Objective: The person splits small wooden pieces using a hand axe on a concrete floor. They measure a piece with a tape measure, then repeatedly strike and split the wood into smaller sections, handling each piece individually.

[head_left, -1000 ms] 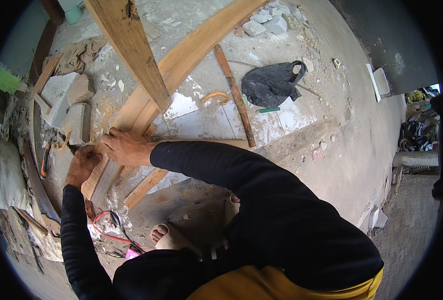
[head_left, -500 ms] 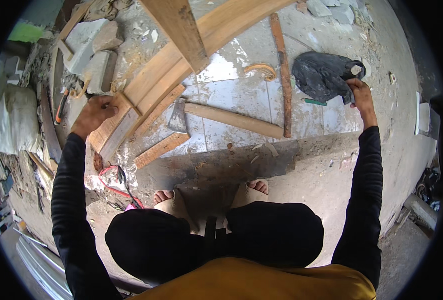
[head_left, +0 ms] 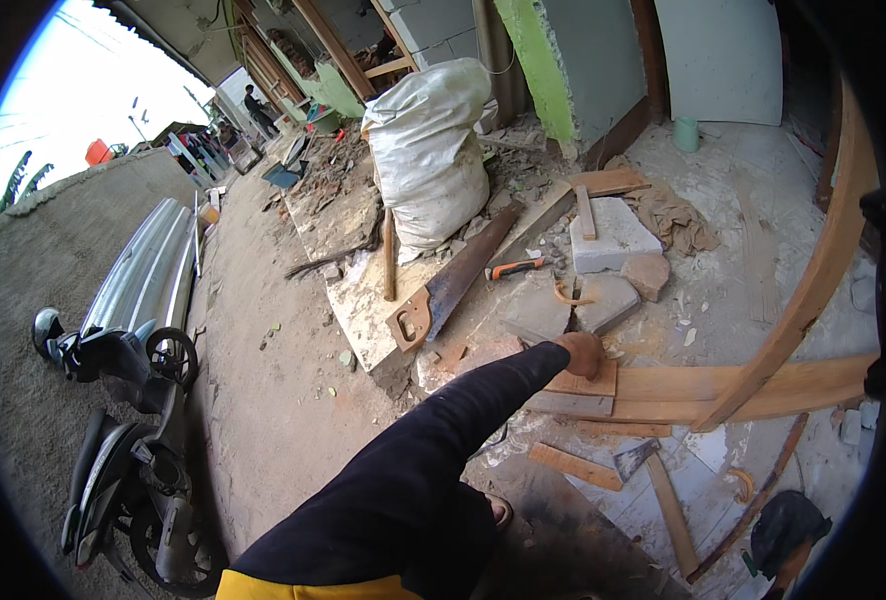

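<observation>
My left hand [head_left: 582, 354] rests at the end of a wooden frame [head_left: 663, 385], its fingers curled against the wood and partly hidden. At the lower right edge of the view, my right hand [head_left: 792, 567] is closed on a crumpled black plastic bag [head_left: 787, 522]; only part of that hand shows. Between the two hands lies a hatchet [head_left: 671, 510] with a wooden handle. Beside its head is a short wood offcut [head_left: 573, 466]. A long thin stick [head_left: 753, 508] lies next to the bag. A curled yellowish strip [head_left: 741, 486] is close by.
A handsaw [head_left: 453, 283] and an orange-black utility knife [head_left: 518, 268] lie beyond my left hand, near broken concrete blocks [head_left: 615, 236]. A full white sack [head_left: 431, 150] stands amid rubble. Motorbikes [head_left: 143, 470] are at the left. One frame timber [head_left: 808, 280] rises at the right.
My view has swung left and up, bringing in the sack, saw, motorbikes and a distant person. My left hand stays at the frame's end and my right hand at the bag.
</observation>
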The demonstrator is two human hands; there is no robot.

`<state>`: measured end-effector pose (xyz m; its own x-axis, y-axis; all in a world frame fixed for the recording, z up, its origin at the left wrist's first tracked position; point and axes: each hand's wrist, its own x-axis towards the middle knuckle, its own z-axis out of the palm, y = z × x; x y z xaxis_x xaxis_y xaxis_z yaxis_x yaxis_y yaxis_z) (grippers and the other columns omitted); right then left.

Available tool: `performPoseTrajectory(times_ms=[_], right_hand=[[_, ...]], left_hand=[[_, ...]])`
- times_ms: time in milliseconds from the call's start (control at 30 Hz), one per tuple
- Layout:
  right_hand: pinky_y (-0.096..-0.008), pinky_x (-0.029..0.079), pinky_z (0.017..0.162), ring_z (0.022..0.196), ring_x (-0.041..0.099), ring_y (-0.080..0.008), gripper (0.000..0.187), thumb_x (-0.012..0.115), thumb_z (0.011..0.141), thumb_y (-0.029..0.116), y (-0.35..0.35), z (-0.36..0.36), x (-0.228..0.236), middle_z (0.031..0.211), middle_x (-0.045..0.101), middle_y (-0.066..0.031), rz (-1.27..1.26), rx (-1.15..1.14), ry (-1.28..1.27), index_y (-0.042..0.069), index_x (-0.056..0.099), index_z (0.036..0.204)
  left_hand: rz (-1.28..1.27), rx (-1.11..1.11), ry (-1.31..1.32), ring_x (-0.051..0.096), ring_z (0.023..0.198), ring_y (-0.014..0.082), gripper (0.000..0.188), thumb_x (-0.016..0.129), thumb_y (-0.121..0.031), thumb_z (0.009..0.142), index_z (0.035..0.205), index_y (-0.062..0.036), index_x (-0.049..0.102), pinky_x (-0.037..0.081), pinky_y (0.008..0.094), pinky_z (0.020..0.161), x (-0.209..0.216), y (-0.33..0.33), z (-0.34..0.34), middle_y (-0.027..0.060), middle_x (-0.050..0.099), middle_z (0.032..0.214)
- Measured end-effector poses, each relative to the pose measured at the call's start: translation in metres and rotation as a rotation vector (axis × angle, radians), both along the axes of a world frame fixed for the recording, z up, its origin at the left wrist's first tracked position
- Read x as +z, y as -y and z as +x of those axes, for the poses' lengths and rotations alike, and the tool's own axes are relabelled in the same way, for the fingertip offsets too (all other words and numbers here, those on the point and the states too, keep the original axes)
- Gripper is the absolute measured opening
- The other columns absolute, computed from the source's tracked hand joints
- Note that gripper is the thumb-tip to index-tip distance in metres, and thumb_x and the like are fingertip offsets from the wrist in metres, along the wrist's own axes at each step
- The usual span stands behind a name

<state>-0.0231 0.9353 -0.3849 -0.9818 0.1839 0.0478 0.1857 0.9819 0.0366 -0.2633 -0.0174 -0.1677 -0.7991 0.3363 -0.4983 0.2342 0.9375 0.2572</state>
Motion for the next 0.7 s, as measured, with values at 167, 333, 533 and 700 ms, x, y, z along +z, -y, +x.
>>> performPoseTrajectory(times_ms=[167, 333, 533, 700], right_hand=[[-0.0469, 0.052, 0.108, 0.123, 0.065, -0.0412, 0.039, 0.056, 0.104, 0.023, 0.017, -0.01, 0.016, 0.128, 0.07, -0.0245, -0.027, -0.07, 0.014, -0.002, 0.069, 0.131], [-0.0468, 0.053, 0.101, 0.116, 0.068, -0.0407, 0.039, 0.056, 0.106, 0.027, 0.043, -0.011, 0.029, 0.122, 0.073, -0.0246, -0.117, -0.123, -0.095, -0.004, 0.069, 0.127], [-0.0466, 0.055, 0.094, 0.107, 0.072, -0.0401, 0.04, 0.057, 0.109, 0.031, 0.081, -0.013, 0.036, 0.115, 0.075, -0.0247, -0.382, -0.092, -0.354, -0.005, 0.068, 0.122], [-0.0521, 0.054, 0.086, 0.1, 0.072, -0.0459, 0.05, 0.059, 0.107, 0.041, 0.096, 0.006, 0.088, 0.106, 0.074, -0.0292, -0.442, -0.36, -0.365, -0.007, 0.065, 0.117]], left_hand=[[-0.166, -0.144, -0.038, 0.074, 0.114, 0.0389, 0.044, 0.079, -0.037, 0.085, 0.115, -0.0046, 0.083, 0.058, 0.0494, 0.098, 0.001, -0.012, -0.005, 0.0205, 0.079, 0.117], [-0.107, 0.027, -0.008, 0.073, 0.118, 0.0381, 0.046, 0.077, -0.032, 0.084, 0.121, -0.0049, 0.079, 0.058, 0.0486, 0.099, 0.011, -0.014, 0.005, 0.0208, 0.078, 0.121], [0.049, 0.145, -0.086, 0.072, 0.12, 0.0391, 0.056, 0.081, -0.034, 0.081, 0.129, -0.0063, 0.074, 0.056, 0.0482, 0.101, 0.008, -0.003, 0.013, 0.0197, 0.077, 0.123], [0.223, 0.124, -0.087, 0.076, 0.103, 0.0363, 0.041, 0.087, -0.031, 0.079, 0.11, -0.005, 0.081, 0.058, 0.0466, 0.09, -0.003, 0.013, 0.009, 0.0205, 0.08, 0.107]])
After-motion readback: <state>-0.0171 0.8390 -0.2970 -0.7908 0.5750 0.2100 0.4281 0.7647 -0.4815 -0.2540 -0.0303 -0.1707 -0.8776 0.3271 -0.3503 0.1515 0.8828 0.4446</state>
